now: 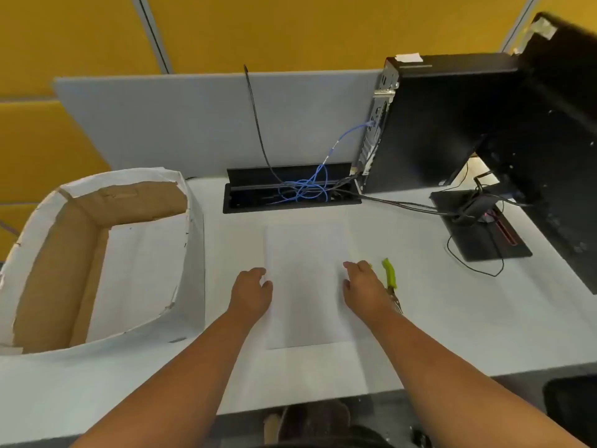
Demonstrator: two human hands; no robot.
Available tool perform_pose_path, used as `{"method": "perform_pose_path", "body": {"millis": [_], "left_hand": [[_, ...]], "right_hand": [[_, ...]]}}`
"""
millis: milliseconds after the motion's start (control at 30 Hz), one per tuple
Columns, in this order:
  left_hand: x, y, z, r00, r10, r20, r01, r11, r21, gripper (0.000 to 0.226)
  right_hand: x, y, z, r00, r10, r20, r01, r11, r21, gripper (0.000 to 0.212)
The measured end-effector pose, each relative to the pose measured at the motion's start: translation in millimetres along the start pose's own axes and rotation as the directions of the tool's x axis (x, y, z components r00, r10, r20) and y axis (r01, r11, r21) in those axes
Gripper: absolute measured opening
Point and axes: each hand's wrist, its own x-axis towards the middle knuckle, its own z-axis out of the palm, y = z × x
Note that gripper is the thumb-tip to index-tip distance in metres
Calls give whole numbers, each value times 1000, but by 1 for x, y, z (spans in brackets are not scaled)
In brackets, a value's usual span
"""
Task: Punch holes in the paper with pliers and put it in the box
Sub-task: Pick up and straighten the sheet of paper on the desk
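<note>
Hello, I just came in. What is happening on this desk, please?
A person has both hands at a white sheet of paper lying flat on the desk. The left hand is at its left edge, the right hand at its right edge; neither grips anything. Green-handled pliers lie on the desk beside the right hand, not held. The paper-covered cardboard box stands open on the left. I can see no holes in the sheet.

White paper (307, 279), lime-green pliers (390, 275) — brown box (64, 253) wrapped white, blue cable (310, 185).
</note>
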Motion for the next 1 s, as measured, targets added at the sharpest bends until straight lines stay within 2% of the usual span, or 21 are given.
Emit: {"method": "perform_pose_path", "body": {"millis": [200,300,400,533,700,800,933,1000], "left_hand": [[10,-9,3,987,-149,52,153,984,-96,47],[17,-7,7,986,-156,54,161,981,-106,47],[20,-5,14,988,-150,43,154,982,-111,48],[25,-3,20,989,-146,9,146,989,-15,54],[30,-5,27,995,-99,-28,103,975,195,61],[35,-1,31,990,-126,-61,137,962,237,54],[44,8,28,976,-195,-92,207,966,151,17],[51,10,28,968,-232,-96,242,963,118,18]], "right_hand": [[11,1,6,988,140,69,-147,984,106,41],[21,3,6,977,201,74,-210,965,154,43],[33,6,6,977,186,108,-200,970,139,43],[46,7,6,967,208,145,-229,963,142,39],[56,8,6,968,189,167,-203,977,71,30],[58,4,7,971,170,171,-169,985,-16,30],[57,-1,12,972,140,186,-114,983,-147,36],[60,-3,16,974,127,185,-92,978,-188,37]]}}
